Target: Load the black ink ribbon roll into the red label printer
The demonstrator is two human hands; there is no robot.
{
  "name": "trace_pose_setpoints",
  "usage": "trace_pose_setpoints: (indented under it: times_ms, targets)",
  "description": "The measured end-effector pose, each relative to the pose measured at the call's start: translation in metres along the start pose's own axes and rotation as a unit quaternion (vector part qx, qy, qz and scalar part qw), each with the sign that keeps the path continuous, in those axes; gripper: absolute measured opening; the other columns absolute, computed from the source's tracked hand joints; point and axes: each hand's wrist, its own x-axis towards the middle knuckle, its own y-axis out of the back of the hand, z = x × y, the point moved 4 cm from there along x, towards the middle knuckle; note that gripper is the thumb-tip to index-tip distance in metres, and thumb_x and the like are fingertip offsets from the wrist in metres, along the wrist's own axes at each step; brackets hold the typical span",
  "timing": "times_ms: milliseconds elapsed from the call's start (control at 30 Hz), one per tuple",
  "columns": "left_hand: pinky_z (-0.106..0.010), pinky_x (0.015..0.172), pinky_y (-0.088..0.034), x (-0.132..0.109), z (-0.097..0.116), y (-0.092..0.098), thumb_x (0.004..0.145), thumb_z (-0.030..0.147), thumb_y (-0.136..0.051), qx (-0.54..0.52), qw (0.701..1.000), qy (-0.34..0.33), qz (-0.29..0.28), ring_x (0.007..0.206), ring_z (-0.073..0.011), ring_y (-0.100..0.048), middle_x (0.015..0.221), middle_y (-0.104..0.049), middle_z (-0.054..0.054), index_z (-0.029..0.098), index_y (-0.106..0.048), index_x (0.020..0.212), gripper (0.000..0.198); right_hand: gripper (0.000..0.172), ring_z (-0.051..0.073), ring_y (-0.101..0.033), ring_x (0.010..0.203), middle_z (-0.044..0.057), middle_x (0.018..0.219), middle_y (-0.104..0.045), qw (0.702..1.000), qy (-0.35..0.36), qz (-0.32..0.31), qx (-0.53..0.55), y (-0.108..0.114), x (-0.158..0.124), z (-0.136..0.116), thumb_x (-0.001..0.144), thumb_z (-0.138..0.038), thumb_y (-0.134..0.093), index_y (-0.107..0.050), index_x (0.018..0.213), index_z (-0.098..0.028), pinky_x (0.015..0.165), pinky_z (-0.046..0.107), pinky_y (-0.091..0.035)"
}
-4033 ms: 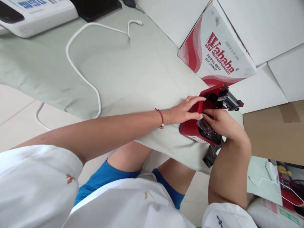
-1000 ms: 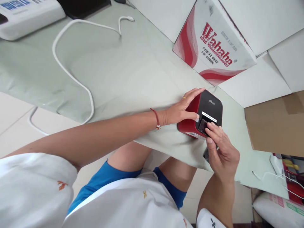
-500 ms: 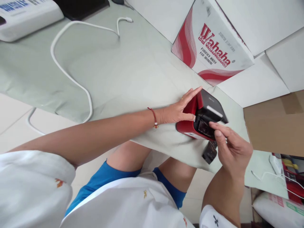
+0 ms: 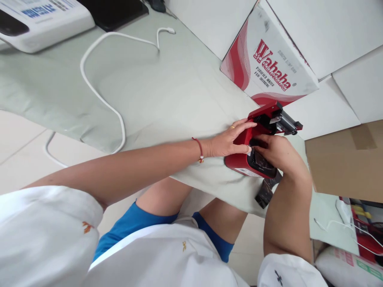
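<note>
Partly invisible inside the red device (image 4: 237, 161), the right hand (image 4: 279, 153), grip unclear, beside the spread left hand (image 4: 226, 142).

A red device (image 4: 236, 161) is steadied, lid (image 4: 265, 110) raised, near the table's (image 4: 185, 99) near edge.
Its side is braced by the left hand (image 4: 228, 141), fingers spread; the right hand (image 4: 280, 152) is reached inside, fingertips partly hidden. The far edge is bordered by a Wahaha carton (image 4: 266, 67).

White cable (image 4: 82, 67) looped on pale green cloth (image 4: 179, 87); Wahaha carton (image 4: 269, 56) beside white boxes (image 4: 329, 32).
</note>
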Motion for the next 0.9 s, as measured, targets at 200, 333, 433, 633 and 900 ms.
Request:
trace_pose_setpoints:
  times_ms: [200,333,433,633,900]
  targets:
    - [-0.058,0.147,-0.012,0.000,0.005,0.001,0.091,0.067,-0.070,0.004,1.000,0.003,-0.003,0.179,-0.0328,-0.014,0.186,-0.023,-0.018,0.025,-0.037,0.169,0.094,0.034,0.027,-0.075,0.088,0.008,0.104,-0.086,1.000,0.000,0.026,0.004,-0.003,0.003,-0.001,0.090,-0.029,-0.071,-0.085,0.120,-0.025,0.079,0.039,-0.051]
    - [-0.055,0.148,-0.011,-0.001,0.007,0.000,0.090,0.064,-0.070,0.002,1.000,0.026,-0.011,0.180,-0.0337,-0.011,0.186,-0.020,-0.021,0.019,-0.036,0.171,0.099,0.034,0.020,-0.066,0.068,0.003,0.082,-0.079,0.982,-0.025,0.120,0.141,0.008,-0.037,0.018,0.086,-0.045,-0.081,-0.086,0.113,-0.025,0.068,0.035,-0.049]
    - [-0.054,0.148,-0.011,0.000,0.007,0.001,0.089,0.062,-0.070,0.002,0.999,0.030,-0.014,0.179,-0.0351,-0.011,0.186,-0.018,-0.021,0.018,-0.035,0.172,0.101,0.046,0.015,-0.055,0.063,0.002,0.080,-0.073,0.929,-0.078,0.233,0.277,0.017,-0.078,0.054,0.081,-0.058,-0.088,-0.086,0.113,-0.026,0.061,0.032,-0.044]
    - [-0.056,0.147,-0.011,0.002,0.001,0.001,0.087,0.063,-0.073,0.001,1.000,0.017,-0.003,0.177,-0.0357,-0.018,0.184,-0.023,-0.018,0.023,-0.032,0.173,0.103,0.053,0.013,-0.047,0.059,-0.002,0.068,-0.062,0.870,-0.188,0.237,0.389,-0.021,-0.094,0.115,0.077,-0.057,-0.087,-0.084,0.115,-0.021,0.055,0.028,-0.039]
    - [-0.057,0.147,-0.010,0.002,-0.003,0.003,0.086,0.063,-0.075,-0.001,1.000,0.019,0.002,0.177,-0.0367,-0.019,0.185,-0.025,-0.015,0.028,-0.039,0.169,0.097,0.044,0.027,-0.073,0.093,0.013,0.108,-0.082,0.943,-0.118,0.158,0.269,-0.094,-0.070,0.093,0.071,-0.043,-0.073,-0.080,0.108,-0.019,0.087,0.039,-0.060]
